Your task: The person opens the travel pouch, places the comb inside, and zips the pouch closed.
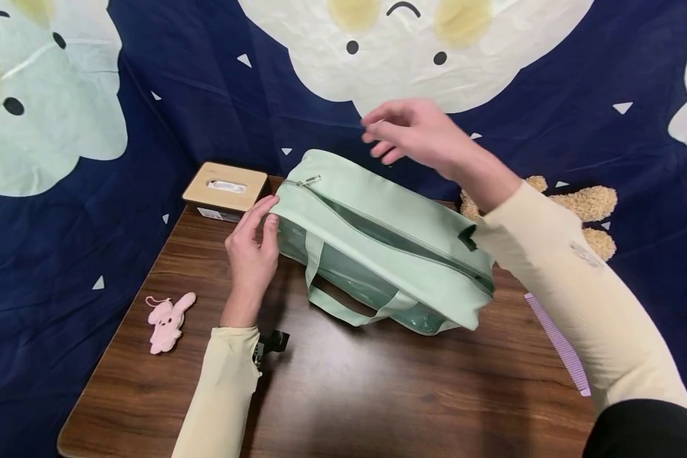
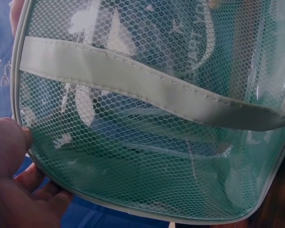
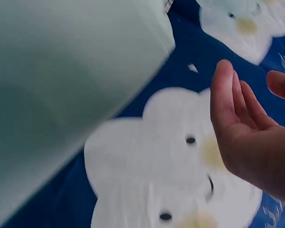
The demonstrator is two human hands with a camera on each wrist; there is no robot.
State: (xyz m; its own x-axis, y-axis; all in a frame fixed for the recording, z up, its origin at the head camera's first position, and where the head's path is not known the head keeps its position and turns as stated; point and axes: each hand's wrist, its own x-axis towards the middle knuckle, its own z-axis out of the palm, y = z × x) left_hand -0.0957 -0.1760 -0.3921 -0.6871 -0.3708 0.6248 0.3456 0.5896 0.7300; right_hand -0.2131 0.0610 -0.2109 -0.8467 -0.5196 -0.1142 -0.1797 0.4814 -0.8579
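A mint-green zip bag (image 1: 372,242) with clear mesh-patterned sides stands on the table, its top zipper partly undone and a dark gap showing. My left hand (image 1: 252,254) holds the bag's left end, thumb on the near side and fingers reaching around the edge. Up close in the left wrist view, the bag's strap (image 2: 133,83) crosses the mesh, and items inside show faintly. In the air over the bag's far side, my right hand (image 1: 412,137) holds nothing, its fingers loosely bent. The zipper pull (image 1: 310,180) lies at the left end, near the left hand.
A wood-topped tissue box (image 1: 226,186) stands at the back left. On the table's left lies a pink plush keychain (image 1: 167,323). A tan fluffy plush (image 1: 586,203) shows behind my right arm, and a purple striped strip (image 1: 558,346) lies at the right. Cloud-printed blue cloth (image 1: 217,83) hangs behind.
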